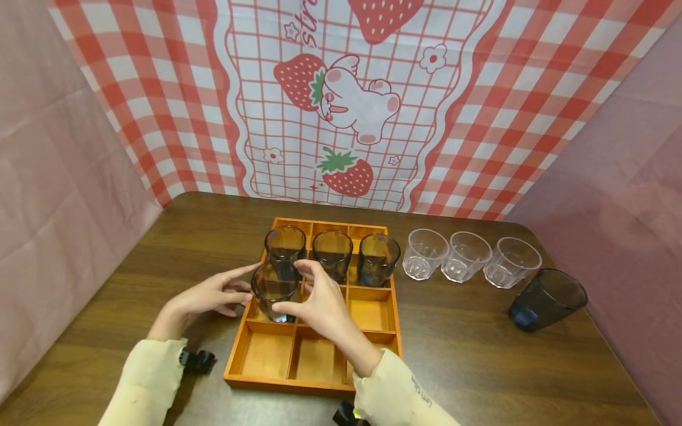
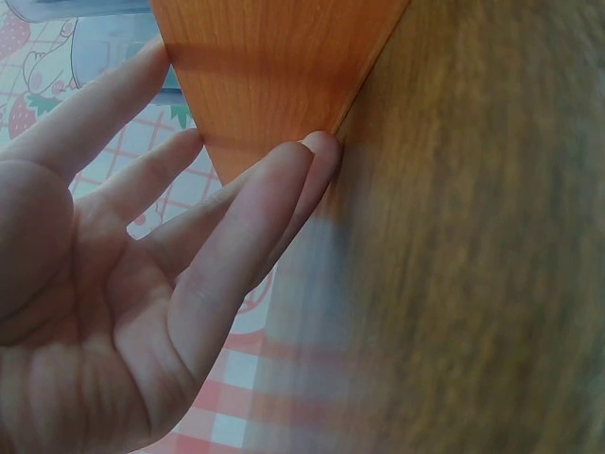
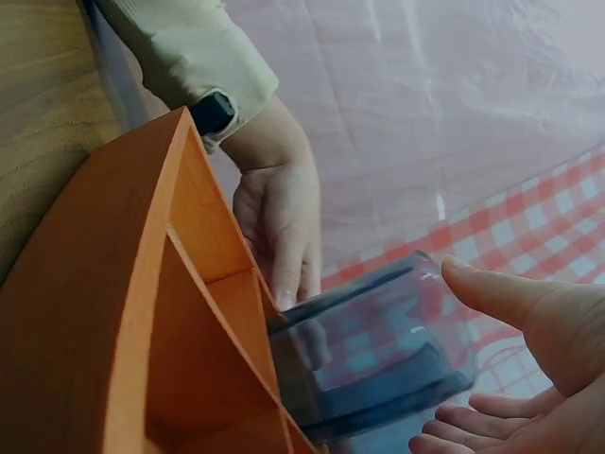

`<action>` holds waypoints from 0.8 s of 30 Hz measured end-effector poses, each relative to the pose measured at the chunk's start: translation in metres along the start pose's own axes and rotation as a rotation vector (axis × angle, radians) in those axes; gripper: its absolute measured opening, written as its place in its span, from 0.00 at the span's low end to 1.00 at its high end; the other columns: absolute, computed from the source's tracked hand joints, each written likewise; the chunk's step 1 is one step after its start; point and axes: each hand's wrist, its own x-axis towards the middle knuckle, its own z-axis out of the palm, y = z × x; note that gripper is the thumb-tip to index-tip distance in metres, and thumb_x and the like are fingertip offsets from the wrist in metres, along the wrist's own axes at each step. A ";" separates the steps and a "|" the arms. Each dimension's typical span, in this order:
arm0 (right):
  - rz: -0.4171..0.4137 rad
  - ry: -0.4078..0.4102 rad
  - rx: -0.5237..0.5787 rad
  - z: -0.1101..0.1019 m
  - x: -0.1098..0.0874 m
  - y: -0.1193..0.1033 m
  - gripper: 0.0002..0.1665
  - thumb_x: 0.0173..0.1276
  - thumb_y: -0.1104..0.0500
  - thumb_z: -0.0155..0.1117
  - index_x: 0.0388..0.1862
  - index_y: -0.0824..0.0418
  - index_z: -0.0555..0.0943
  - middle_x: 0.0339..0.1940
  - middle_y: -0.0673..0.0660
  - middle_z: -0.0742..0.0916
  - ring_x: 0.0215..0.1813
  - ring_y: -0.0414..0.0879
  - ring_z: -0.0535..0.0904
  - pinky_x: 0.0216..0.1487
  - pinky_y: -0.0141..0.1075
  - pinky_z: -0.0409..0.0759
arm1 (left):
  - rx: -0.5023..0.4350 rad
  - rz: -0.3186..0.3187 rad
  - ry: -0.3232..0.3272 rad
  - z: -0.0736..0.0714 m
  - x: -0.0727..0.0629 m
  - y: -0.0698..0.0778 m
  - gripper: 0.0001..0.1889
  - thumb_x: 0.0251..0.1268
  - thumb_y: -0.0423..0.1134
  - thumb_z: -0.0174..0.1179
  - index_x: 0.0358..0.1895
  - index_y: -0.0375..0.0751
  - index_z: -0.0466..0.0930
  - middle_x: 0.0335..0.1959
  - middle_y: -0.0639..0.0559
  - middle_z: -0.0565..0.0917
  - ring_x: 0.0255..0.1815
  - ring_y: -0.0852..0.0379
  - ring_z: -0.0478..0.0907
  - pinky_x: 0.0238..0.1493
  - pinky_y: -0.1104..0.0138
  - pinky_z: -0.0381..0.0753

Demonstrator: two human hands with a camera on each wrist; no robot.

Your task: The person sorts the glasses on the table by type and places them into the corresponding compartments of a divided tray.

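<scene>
My right hand (image 1: 325,302) grips a dark tinted glass (image 1: 274,290) near its rim, thumb on one side and fingers on the other. That glass stands over the left middle compartment of an orange wooden divided tray (image 1: 288,386); in the right wrist view the lower part of the glass (image 3: 378,350) is hidden by the tray wall. Along the tray's back row stand three more dark glasses: left (image 1: 285,239), middle (image 1: 333,251) and right (image 1: 377,257). My left hand (image 1: 210,293) has loosely extended fingers, their tips against the tray's outer left wall (image 2: 274,76).
Three clear glasses, the first (image 1: 424,254), second (image 1: 465,257) and third (image 1: 511,263), line up right of the tray. Another dark glass (image 1: 546,299) stands near the table's right edge. A checked strawberry cloth (image 1: 341,118) hangs behind, pink cloth (image 1: 613,195) at the sides.
</scene>
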 end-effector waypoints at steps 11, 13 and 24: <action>-0.073 0.066 0.037 -0.038 -0.027 0.001 0.40 0.53 0.60 0.78 0.64 0.61 0.71 0.67 0.58 0.77 0.70 0.54 0.71 0.68 0.48 0.72 | -0.003 0.007 -0.005 0.001 -0.001 0.000 0.41 0.70 0.46 0.58 0.79 0.44 0.44 0.64 0.24 0.69 0.54 0.46 0.79 0.47 0.54 0.85; -0.069 0.095 0.033 -0.046 -0.032 0.002 0.40 0.52 0.60 0.79 0.64 0.60 0.72 0.66 0.57 0.78 0.69 0.53 0.71 0.68 0.48 0.72 | -0.005 0.013 -0.010 0.001 -0.001 0.000 0.41 0.70 0.46 0.57 0.79 0.43 0.43 0.64 0.24 0.69 0.54 0.47 0.79 0.47 0.54 0.85; -0.033 0.196 0.048 -0.091 -0.058 0.019 0.40 0.51 0.65 0.78 0.63 0.63 0.72 0.66 0.61 0.78 0.70 0.54 0.71 0.68 0.41 0.72 | -0.001 0.005 -0.007 0.001 -0.001 0.001 0.40 0.71 0.45 0.57 0.79 0.44 0.44 0.63 0.24 0.69 0.54 0.47 0.79 0.46 0.54 0.85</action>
